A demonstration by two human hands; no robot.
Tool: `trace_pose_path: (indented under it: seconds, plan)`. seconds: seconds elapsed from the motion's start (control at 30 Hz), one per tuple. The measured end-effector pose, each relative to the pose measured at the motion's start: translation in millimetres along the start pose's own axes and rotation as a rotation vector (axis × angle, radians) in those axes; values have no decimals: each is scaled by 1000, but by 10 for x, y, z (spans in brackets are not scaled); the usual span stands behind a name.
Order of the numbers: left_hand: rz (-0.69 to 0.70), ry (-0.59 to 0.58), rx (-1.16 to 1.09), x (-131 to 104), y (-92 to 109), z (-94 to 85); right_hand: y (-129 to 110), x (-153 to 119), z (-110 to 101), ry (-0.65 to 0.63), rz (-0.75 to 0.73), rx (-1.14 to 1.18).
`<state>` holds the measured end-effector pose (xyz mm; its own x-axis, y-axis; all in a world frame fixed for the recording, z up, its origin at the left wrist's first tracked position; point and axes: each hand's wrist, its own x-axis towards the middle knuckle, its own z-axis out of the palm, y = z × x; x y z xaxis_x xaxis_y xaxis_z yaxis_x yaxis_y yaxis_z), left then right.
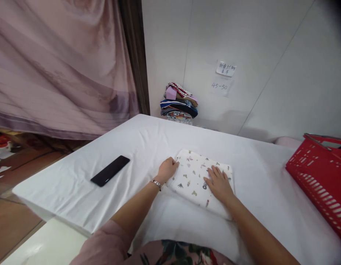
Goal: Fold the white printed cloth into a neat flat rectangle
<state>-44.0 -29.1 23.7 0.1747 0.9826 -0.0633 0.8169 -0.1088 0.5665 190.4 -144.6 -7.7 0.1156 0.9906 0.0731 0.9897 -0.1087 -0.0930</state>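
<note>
A folded white cloth (194,176) with small printed leaves and figures lies on the white-covered table (148,147), close to my body. My left hand (168,169) is at the cloth's left edge, its fingers curled and pinching that edge. Flat on the cloth's right part rests my right hand (218,184), fingers stretched out and palm down. The cloth's underside and the left fingertips are partly hidden.
A black phone (111,170) lies on the table to the left. At the right edge stands a red plastic basket (319,176). Behind the table is a pile of folded fabrics (179,103) by the wall. A pink curtain (62,66) hangs on the left.
</note>
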Motion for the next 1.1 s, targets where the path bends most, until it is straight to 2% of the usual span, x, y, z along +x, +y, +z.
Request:
trace_pose_path:
  seconds: [0.13,0.27,0.47,0.57,0.67,0.73,0.83,0.93,1.03,1.1]
  plan:
    - [-35,-21,-11,197,125,-18,4,0,5,14,-7,-12]
    - [-16,-40,66,371,266,49,6,-3,2,20,-12,-20]
    - [40,19,91,380,262,129,13,0,19,16,-15,-17]
    - [56,14,114,400,230,118,13,3,20,18,-15,-13]
    - [76,22,145,408,281,96,10,4,11,17,-12,-8]
    - [126,58,168,377,356,106,7,2,8,11,-13,-4]
    - [329,124,234,297,448,189,-1,-5,7,3,-12,-2]
    - [436,32,312,257,445,317,-17,3,-34,-17,-3,20]
    - [402,-57,364,284,384,409,-21,64,-144,-120,17,88]
    - [394,-61,377,314,352,432,7,139,-218,-122,30,112]
